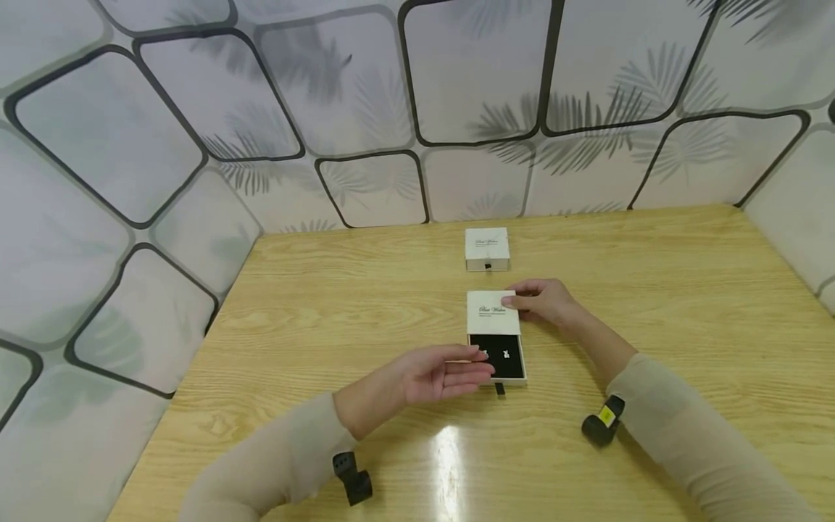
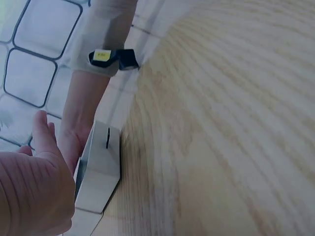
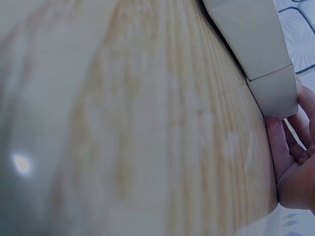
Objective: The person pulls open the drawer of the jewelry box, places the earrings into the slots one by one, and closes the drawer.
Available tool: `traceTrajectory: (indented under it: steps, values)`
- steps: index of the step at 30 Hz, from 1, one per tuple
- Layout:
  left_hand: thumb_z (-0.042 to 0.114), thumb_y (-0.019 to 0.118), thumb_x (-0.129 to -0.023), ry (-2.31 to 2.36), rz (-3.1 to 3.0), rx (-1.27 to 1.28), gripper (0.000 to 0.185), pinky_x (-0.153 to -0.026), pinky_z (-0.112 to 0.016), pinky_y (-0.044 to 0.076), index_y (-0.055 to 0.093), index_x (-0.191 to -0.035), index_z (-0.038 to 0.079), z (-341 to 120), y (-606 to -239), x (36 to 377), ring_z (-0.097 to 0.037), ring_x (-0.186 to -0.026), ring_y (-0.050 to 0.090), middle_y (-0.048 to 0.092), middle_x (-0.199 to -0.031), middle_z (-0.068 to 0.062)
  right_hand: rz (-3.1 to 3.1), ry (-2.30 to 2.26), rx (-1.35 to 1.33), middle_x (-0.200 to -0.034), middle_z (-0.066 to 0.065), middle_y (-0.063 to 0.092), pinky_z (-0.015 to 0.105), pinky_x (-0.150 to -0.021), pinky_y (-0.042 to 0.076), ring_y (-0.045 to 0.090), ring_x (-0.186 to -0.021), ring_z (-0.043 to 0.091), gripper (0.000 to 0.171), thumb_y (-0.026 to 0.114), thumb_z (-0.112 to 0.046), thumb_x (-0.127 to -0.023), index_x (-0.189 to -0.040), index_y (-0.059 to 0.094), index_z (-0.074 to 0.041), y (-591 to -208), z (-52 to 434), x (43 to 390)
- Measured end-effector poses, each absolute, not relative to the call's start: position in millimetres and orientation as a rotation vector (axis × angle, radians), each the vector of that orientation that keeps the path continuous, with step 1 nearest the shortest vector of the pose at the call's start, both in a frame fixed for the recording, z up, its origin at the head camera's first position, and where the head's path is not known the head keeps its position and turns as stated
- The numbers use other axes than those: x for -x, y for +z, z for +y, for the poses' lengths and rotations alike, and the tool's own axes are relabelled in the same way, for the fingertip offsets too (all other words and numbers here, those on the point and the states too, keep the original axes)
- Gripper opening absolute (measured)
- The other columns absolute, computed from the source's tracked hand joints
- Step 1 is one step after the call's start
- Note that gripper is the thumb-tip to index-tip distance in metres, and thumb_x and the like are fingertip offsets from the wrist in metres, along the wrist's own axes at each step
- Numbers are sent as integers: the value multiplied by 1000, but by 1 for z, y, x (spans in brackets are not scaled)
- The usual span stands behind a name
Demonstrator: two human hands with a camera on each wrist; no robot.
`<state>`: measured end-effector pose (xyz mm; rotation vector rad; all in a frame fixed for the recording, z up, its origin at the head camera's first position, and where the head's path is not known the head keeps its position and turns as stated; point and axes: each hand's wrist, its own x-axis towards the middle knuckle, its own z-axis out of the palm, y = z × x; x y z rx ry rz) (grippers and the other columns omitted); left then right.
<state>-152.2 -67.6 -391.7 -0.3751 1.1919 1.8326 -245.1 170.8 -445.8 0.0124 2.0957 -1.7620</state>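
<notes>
A small white jewelry box [image 1: 489, 326] lies on the table with its drawer pulled partway out toward me. On the drawer's black insert [image 1: 511, 370] sits a pair of small silvery earrings [image 1: 506, 354], one partly covered by fingers. My right hand [image 1: 546, 301] grips the box's sleeve at its right far corner, thumb on top; in the right wrist view the fingers of this hand [image 3: 295, 177] are at the box's end. My left hand [image 1: 440, 373], palm turned up and fingers extended, reaches over the drawer's left side. A black pull tab [image 1: 500, 389] sticks out in front.
A second white box [image 1: 487, 250], closed, stands farther back on the wooden table [image 1: 352, 290]. Patterned cloth walls [image 1: 476, 181] rise behind the table and at its left. Each sleeve carries a black wrist camera, one at left [image 1: 353, 480] and one at right [image 1: 601, 424].
</notes>
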Motion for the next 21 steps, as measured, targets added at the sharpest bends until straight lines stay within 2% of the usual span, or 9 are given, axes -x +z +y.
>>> traceTrajectory:
  steps: [5, 10, 15, 21]
  values:
    - [19, 52, -98, 1767, 1195, 312, 34, -97, -36, 47, 56, -124, -2, -63, -392, 142, -22, -100, 67, 57, -125, -23, 2098, -1744, -22, -97, 2, 64, 28, -77, 57, 64, -83, 10, 54, 76, -23, -82, -122, 56, 7, -447, 172, 247]
    - [20, 52, -98, 1729, 1185, 304, 41, -102, -41, 43, 50, -130, -6, -58, -398, 133, -32, -121, 52, 52, -129, -25, 2100, -1747, -21, -97, 2, 64, 27, -76, 57, 64, -83, 10, 53, 76, -23, -81, -121, 57, 7, -447, 171, 247]
    - [19, 52, -98, 1720, 1173, 337, 43, -103, -43, 42, 49, -130, -9, -55, -407, 127, -35, -123, 49, 51, -128, -28, 2092, -1754, -16, -96, 1, 64, 27, -75, 57, 64, -82, 9, 52, 76, -22, -82, -121, 57, 7, -445, 170, 246]
    - [16, 56, -95, 1733, 1159, 407, 39, -99, -42, 46, 53, -124, -10, -52, -418, 122, -33, -117, 56, 54, -123, -29, 2091, -1753, -22, -96, 1, 63, 26, -76, 56, 63, -83, 8, 53, 75, -21, -82, -122, 56, 8, -443, 170, 245]
